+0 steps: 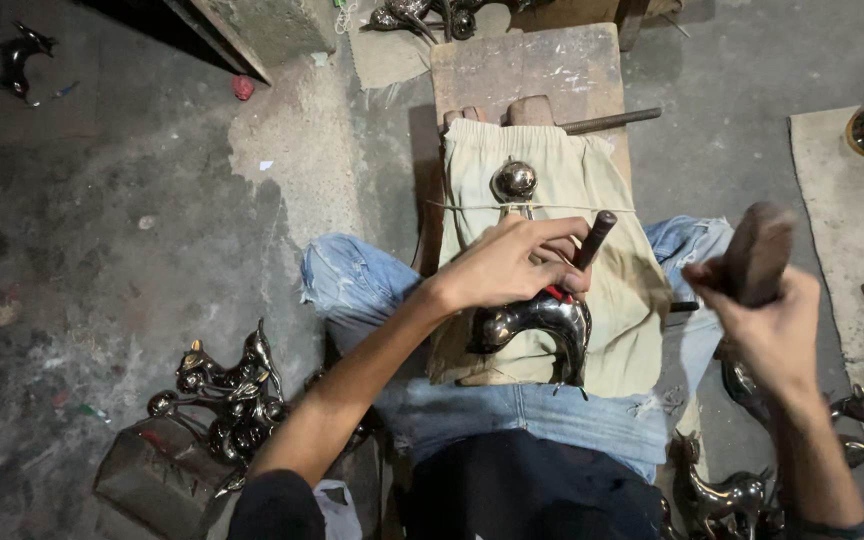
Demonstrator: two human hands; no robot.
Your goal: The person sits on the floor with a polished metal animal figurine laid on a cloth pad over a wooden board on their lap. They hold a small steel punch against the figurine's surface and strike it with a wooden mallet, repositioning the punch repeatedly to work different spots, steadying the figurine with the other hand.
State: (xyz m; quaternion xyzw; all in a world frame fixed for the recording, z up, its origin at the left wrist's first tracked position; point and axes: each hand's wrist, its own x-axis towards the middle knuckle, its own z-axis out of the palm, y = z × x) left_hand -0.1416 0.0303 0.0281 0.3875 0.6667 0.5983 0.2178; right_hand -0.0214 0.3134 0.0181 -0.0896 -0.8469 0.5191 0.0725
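Chiselling was under way: left hand [512, 265] pinched a punch [593, 240] over the metal figurine [542, 325], right hand [767, 310] clenched a raised mallet [755, 250], needing a square strike.

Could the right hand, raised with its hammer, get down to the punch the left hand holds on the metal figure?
Probably yes. The right hand holds the hammer beside the punch, whose top sticks out bare above the left hand; nothing lies between.

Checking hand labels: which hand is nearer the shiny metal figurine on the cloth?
Left. The left hand rests on the metal figurine, pinning it while holding a punch. The right hand is raised off to its right, gripping a mallet.
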